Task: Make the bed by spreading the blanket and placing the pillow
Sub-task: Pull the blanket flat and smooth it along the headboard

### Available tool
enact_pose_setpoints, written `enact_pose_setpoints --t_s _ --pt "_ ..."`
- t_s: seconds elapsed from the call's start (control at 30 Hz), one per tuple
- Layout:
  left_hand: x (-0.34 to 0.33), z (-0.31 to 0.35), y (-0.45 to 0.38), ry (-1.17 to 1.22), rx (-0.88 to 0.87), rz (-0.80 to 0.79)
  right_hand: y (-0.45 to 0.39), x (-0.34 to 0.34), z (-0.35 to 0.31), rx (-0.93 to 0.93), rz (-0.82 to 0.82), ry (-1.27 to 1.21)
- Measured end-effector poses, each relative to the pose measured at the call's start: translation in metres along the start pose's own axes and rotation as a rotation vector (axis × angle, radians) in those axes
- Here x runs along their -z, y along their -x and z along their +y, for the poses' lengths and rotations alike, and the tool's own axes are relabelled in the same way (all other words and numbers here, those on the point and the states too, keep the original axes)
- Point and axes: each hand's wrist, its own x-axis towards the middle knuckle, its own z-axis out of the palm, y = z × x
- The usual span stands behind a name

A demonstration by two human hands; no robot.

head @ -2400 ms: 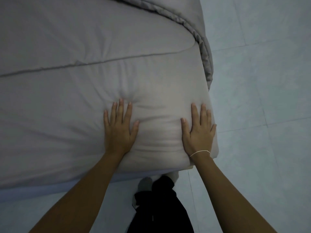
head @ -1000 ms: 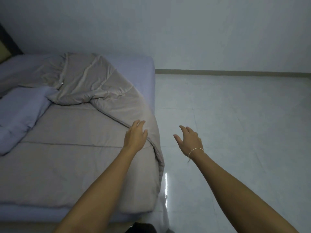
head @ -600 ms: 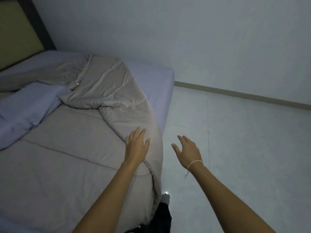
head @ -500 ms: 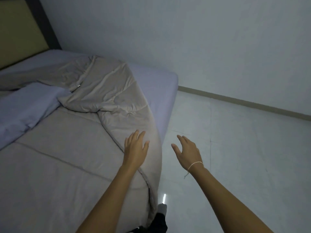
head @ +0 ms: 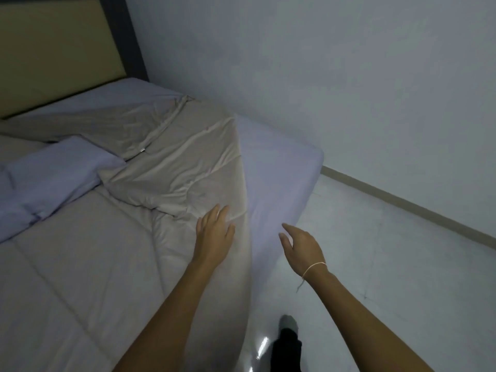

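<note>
Risk: rumpled beige quilted blanket (head: 171,167) folded back mid-bed, lilac sheet (head: 273,167) exposed. Left hand (head: 213,237) flat on fold, right hand (head: 303,247) spread, empty. Lilac pillow (head: 56,170) atop blanket; could drag w/ pull.

I look down along the right side of the bed (head: 281,167), its lavender sheet bare along that edge. The beige blanket (head: 80,264) lies flat over the near part but is bunched and folded back toward the headboard (head: 53,49). A lavender pillow (head: 53,173) sits on the blanket at the left. My left hand (head: 213,234) reaches over the blanket's rumpled edge, fingers straight. My right hand (head: 302,247), a thin string at the wrist, hangs over the sheet's edge, fingers relaxed, holding nothing. Pale floor tiles (head: 402,264) lie to the right.
</note>
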Motion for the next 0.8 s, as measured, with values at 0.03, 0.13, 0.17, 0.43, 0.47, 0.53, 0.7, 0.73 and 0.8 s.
enact_pose_setpoints --t_s 0.03,0.13,0.17,0.43,0.47,0.53,0.7,0.73,0.8 --pt "-0.007 0.002 -0.017 0.003 0.028 0.016 -0.024 0.004 0.009 0.015 -0.032 0.012" --pt "-0.025 0.006 -0.057 0.004 0.142 0.055 -0.087 0.018 0.031 0.049 -0.113 0.030" --pt "-0.029 0.008 -0.069 0.005 0.184 0.062 -0.108 0.024 0.038 0.063 -0.138 0.030" --pt "-0.064 0.017 -0.142 -0.014 0.458 0.157 -0.271 0.028 0.052 0.209 -0.338 0.055" --pt "-0.068 0.012 -0.151 -0.019 0.493 0.160 -0.287 0.022 0.048 0.242 -0.363 0.064" --pt "-0.071 0.001 -0.174 -0.023 0.567 0.175 -0.322 0.010 0.039 0.303 -0.401 0.068" --pt "-0.072 -0.027 -0.238 0.016 0.708 0.293 -0.400 -0.007 0.020 0.403 -0.472 0.124" --pt "-0.073 -0.032 -0.248 0.011 0.721 0.318 -0.412 -0.007 0.017 0.429 -0.482 0.137" --pt "-0.076 -0.042 -0.268 -0.004 0.760 0.342 -0.441 -0.009 0.013 0.482 -0.492 0.148"
